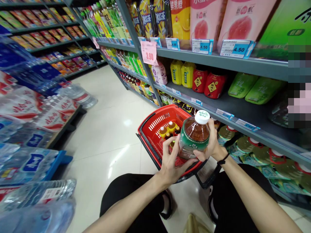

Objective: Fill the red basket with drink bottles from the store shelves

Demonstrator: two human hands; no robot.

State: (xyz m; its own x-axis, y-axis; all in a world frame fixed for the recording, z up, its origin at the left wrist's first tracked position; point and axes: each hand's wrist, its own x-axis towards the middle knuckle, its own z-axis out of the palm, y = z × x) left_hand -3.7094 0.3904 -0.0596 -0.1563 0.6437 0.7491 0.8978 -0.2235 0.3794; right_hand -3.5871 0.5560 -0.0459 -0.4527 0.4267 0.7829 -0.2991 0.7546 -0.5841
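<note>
Left hand [170,166] and right hand [211,142] clasp a large bottle [193,138] over the near part of the red basket [175,111]: left fingers parted along one side, thumb low toward the base; right fingers curled about the opposite side, thumb pressed across the front. For a sure grip, I would keep both palms low on the weight, the white cap [202,117] uppermost, and shift the thumbs whenever the label needs reading. The bottle holds brown liquid above its green label; the basket holds small bottles [171,126], some yellow, though the hands hide part of the load and I cannot count them reliably. Beyond, at right, a shelf [245,108] bears yellow containers [188,75] and red containers [215,84]; at left stand wrapped water packs [36,139]; farthest off, rows of packets [21,19]
</note>
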